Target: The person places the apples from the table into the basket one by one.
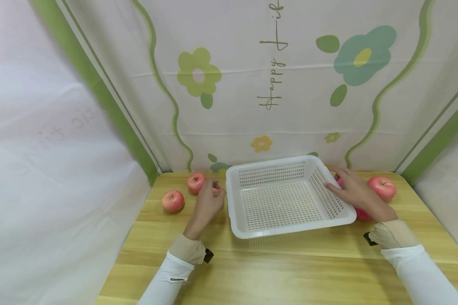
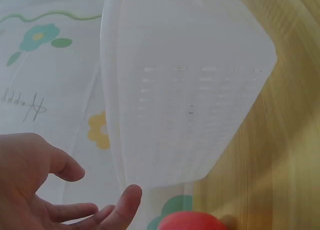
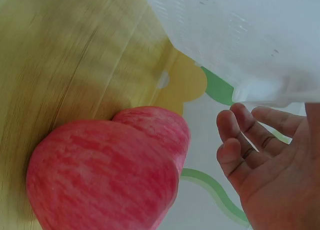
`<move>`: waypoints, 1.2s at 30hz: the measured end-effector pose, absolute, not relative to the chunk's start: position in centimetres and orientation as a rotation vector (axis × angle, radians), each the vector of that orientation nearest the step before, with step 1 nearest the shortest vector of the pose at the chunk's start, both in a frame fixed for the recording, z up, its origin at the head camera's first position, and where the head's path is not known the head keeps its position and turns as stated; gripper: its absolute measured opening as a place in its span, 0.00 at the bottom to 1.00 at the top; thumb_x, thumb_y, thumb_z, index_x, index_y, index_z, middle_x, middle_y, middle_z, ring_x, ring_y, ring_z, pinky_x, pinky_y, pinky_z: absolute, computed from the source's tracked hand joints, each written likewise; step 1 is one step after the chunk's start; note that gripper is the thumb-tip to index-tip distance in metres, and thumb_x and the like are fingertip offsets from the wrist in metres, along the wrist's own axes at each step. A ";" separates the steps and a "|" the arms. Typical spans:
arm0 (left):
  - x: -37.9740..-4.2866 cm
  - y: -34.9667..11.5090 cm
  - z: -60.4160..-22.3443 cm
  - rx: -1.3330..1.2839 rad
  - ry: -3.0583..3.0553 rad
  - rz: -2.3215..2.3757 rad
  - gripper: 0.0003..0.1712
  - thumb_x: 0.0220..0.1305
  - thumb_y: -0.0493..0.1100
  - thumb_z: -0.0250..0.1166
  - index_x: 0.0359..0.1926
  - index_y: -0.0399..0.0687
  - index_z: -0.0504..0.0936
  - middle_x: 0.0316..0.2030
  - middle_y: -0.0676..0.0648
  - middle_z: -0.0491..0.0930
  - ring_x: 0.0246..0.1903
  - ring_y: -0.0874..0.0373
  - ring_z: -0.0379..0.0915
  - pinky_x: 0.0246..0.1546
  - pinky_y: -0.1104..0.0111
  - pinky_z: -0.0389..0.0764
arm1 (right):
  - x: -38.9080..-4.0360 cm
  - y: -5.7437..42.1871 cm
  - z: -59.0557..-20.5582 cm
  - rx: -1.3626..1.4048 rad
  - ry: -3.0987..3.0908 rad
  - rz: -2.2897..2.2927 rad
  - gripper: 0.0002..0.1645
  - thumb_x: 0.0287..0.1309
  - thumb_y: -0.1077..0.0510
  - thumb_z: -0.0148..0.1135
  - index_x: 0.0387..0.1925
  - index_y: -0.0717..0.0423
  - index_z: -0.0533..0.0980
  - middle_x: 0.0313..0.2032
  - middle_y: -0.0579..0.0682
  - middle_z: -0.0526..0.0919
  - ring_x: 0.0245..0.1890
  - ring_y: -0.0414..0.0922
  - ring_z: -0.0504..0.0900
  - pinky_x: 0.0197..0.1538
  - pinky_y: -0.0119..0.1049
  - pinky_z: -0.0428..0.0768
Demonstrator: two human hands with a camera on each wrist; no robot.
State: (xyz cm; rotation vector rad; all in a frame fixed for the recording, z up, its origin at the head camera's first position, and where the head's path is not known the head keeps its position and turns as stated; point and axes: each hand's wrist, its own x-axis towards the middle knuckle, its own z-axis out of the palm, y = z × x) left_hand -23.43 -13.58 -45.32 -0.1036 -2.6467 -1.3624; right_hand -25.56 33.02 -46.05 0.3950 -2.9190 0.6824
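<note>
A white plastic basket [image 1: 282, 207] with slotted walls and a perforated bottom stands between both hands, empty inside. My right hand [image 1: 353, 190] straddles its right rim, thumb on the inner wall, fingers outside; in the right wrist view those fingers [image 3: 240, 117] bend beneath the rim. At the basket's left end is my left hand [image 1: 210, 201], with nothing in its grip. The left wrist view has its fingers loosely spread, one fingertip [image 2: 131, 192] right at the rim's corner. A red apple [image 1: 216, 189] shows partly behind the left hand.
Two apples, one behind [image 1: 196, 183] and one nearer [image 1: 173, 201], lie left of the left hand. On the right, an apple [image 1: 381, 188] sits beyond the wrist and another [image 1: 362, 214] is partly covered by it. A patterned curtain [image 1: 229, 110] borders the wooden table [image 1: 290, 275].
</note>
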 end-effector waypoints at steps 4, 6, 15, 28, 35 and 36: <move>-23.2 -12.7 -45.8 -0.065 -2.667 -1.385 0.28 0.73 0.45 0.64 0.67 0.34 0.73 0.52 0.38 0.83 0.48 0.46 0.83 0.45 0.58 0.87 | -25.7 32.8 -46.3 0.414 -2.893 0.711 0.45 0.72 0.44 0.64 0.76 0.68 0.62 0.51 0.66 0.81 0.44 0.57 0.83 0.49 0.60 0.82; -23.1 -12.2 -46.1 -0.063 -2.677 -1.390 0.30 0.73 0.46 0.64 0.68 0.33 0.72 0.50 0.38 0.83 0.46 0.47 0.83 0.43 0.59 0.87 | -25.8 32.7 -46.5 0.421 -2.885 0.719 0.44 0.72 0.46 0.64 0.76 0.69 0.62 0.52 0.67 0.81 0.46 0.59 0.82 0.51 0.63 0.81; -22.3 -10.4 -47.1 -0.060 -2.670 -1.530 0.40 0.73 0.49 0.64 0.74 0.31 0.61 0.42 0.35 0.83 0.31 0.52 0.85 0.27 0.65 0.87 | -26.2 32.3 -47.0 0.425 -2.904 0.718 0.42 0.70 0.54 0.65 0.76 0.71 0.61 0.51 0.72 0.84 0.45 0.61 0.86 0.52 0.66 0.83; -22.2 -9.9 -47.8 -0.079 -2.705 -1.493 0.41 0.68 0.37 0.63 0.79 0.36 0.59 0.60 0.28 0.81 0.55 0.37 0.83 0.47 0.47 0.89 | -25.9 32.1 -47.3 0.383 -2.966 0.772 0.45 0.75 0.54 0.58 0.81 0.67 0.49 0.63 0.82 0.74 0.51 0.70 0.84 0.57 0.74 0.78; -22.5 -10.2 -48.1 -0.101 -2.712 -1.492 0.43 0.68 0.37 0.62 0.80 0.35 0.56 0.60 0.25 0.80 0.54 0.36 0.84 0.46 0.47 0.90 | -25.5 31.9 -47.2 0.343 -3.009 0.806 0.47 0.77 0.52 0.56 0.82 0.69 0.45 0.65 0.84 0.69 0.51 0.71 0.84 0.57 0.74 0.78; -22.6 -10.3 -48.2 -0.114 -2.706 -1.504 0.43 0.68 0.37 0.62 0.80 0.35 0.55 0.61 0.24 0.79 0.54 0.36 0.84 0.46 0.47 0.90 | -25.3 31.8 -47.2 0.334 -3.013 0.804 0.47 0.77 0.52 0.55 0.82 0.69 0.45 0.64 0.84 0.71 0.50 0.70 0.84 0.56 0.74 0.79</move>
